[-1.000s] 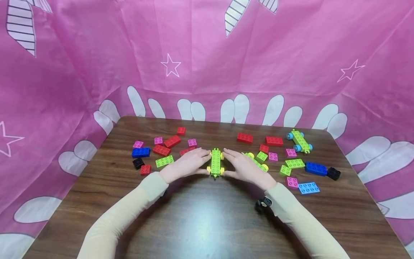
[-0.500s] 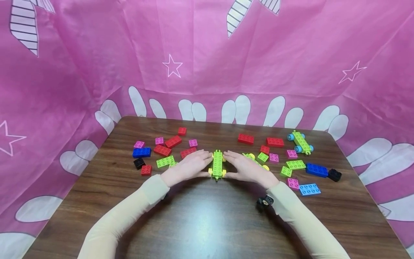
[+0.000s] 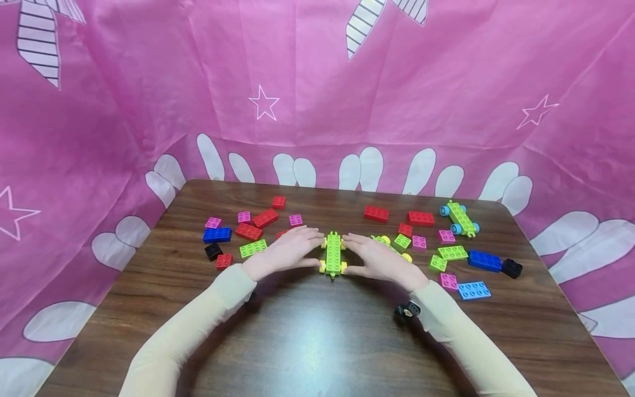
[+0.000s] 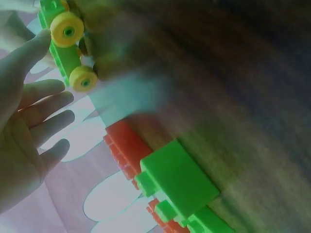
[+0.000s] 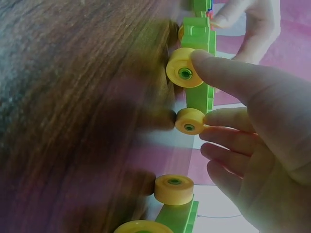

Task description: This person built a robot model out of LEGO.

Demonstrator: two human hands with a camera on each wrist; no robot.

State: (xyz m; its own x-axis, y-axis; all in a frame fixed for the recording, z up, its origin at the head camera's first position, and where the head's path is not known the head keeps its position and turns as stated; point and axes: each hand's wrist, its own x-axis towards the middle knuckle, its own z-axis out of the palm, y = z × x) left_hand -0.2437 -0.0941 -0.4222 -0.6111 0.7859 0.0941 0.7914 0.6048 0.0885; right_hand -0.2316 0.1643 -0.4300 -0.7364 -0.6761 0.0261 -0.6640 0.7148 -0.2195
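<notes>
A lime-green toy car base (image 3: 333, 253) with yellow wheels stands lengthwise on the table between both hands. My left hand (image 3: 284, 252) is beside its left side, fingers extended; in the left wrist view the thumb (image 4: 35, 48) is at a yellow wheel (image 4: 67, 30), while the other fingers are spread apart from the base. On the other side, my right hand (image 3: 379, 258) touches the wheels: its thumb (image 5: 218, 68) lies against the nearer one (image 5: 181, 68), and a fingertip meets the farther one (image 5: 189, 121). Partly under the right hand lies a second lime base with yellow wheels (image 3: 407, 257).
Left on the wooden table (image 3: 307, 331) lie red, pink, blue (image 3: 216, 235), black and lime bricks. Right are more bricks, including a light blue one (image 3: 474, 290), and a lime car base with blue wheels (image 3: 461, 219). A pink patterned cloth (image 3: 317, 82) hangs behind.
Over the last half second my left hand has shifted slightly left, away from the car base, covering a lime brick that showed beside it. The right hand and the base look almost unmoved.
</notes>
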